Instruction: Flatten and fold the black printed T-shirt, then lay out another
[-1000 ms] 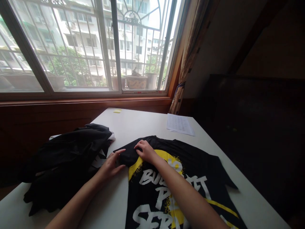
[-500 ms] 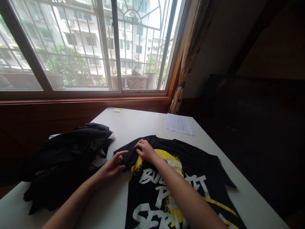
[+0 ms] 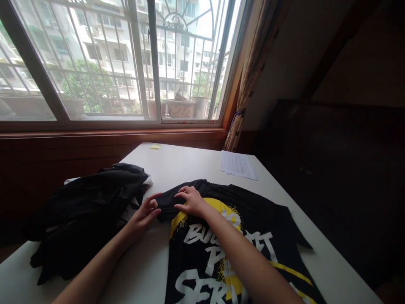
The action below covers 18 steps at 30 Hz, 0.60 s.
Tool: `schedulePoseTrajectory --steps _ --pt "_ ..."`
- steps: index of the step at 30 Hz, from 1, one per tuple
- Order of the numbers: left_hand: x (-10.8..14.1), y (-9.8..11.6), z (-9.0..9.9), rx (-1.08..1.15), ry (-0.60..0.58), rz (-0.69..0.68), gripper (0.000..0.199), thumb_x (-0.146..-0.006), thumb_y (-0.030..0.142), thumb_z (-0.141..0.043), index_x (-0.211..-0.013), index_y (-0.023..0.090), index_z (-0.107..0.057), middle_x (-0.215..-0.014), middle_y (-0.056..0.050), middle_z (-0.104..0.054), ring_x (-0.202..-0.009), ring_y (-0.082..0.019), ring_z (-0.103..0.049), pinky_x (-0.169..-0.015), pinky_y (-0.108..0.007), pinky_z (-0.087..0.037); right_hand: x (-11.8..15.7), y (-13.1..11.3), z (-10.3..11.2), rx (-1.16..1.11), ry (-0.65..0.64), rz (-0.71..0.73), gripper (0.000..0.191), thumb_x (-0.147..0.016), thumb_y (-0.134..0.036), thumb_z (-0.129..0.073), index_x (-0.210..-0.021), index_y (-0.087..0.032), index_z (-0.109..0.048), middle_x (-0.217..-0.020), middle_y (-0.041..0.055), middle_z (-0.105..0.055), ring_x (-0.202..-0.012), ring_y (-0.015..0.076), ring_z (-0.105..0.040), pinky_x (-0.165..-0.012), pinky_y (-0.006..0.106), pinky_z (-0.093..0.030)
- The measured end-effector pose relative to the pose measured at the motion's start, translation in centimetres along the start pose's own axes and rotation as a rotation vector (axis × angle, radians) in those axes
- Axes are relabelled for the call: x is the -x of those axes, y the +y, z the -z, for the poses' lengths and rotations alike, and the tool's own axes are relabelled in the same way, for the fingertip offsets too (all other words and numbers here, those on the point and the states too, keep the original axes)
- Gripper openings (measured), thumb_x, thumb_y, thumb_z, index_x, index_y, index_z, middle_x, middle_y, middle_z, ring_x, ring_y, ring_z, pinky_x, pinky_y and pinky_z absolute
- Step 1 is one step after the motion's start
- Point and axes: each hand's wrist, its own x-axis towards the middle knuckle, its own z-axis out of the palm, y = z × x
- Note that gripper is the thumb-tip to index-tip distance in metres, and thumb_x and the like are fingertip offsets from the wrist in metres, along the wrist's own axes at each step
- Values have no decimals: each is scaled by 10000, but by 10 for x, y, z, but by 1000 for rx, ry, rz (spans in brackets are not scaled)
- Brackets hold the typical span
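A black T-shirt (image 3: pixel 259 202) with a yellow patch and white lettering lies spread flat on a white table (image 3: pixel 186 158). At the end of its left-hand sleeve, my left hand (image 3: pixel 146 213) is open, thumb and index finger apart on either side of the sleeve's edge. My right hand (image 3: pixel 192 202) rests near the shoulder where that sleeve begins. Its fingers are bent but spread, with no cloth visibly pinched between them. My right forearm crosses over the print and hides part of the lettering.
Left of the shirt sits a heap of crumpled dark clothes (image 3: pixel 91 198) with some white showing. Printed paper sheets (image 3: pixel 238 164) lie near the far right edge, and a yellow sticky note (image 3: pixel 155 146) near the far left corner. Behind stand a barred window and a tied curtain (image 3: pixel 236 126).
My left hand has shifted left and slightly up along the sleeve's end, and the sleeve lies straighter. My right hand has moved slightly left, its thumb and fingers spreading wider.
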Motion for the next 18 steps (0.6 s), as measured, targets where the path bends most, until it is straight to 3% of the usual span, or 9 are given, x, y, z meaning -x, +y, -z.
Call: schedulePoseTrajectory --steps 8,14,18 --pt "-4 7 -10 54 152 -25 547 -969 396 -610 -1462 280 -402 -851 31 -528 -749 -141 -551 -737 -285 -490 0 -1 1 48 -34 -10 422 -858 -552 -709 -1226 -348 -678 -1314 44 -556 -1185 275 -484 -1032 481 -422" --pt "1 2 -4 41 -42 33 585 -919 342 -677 -1446 301 -426 -1178 -70 -570 -1097 -251 -623 -916 -399 -536 1 -1 1 38 -30 -8 423 -855 -533 -719 -1230 -346 -666 -1312 42 -554 -1182 285 -483 -1020 500 -429" --pt "3 -13 -6 -115 -52 -8 823 -812 247 -757 -1515 293 -332 -1209 -89 -546 -1007 -239 -652 -887 -422 -572 1 0 0 38 -26 -8 414 -859 -531 -717 -1225 -342 -671 -1307 45 -557 -1178 276 -486 -1026 488 -425"
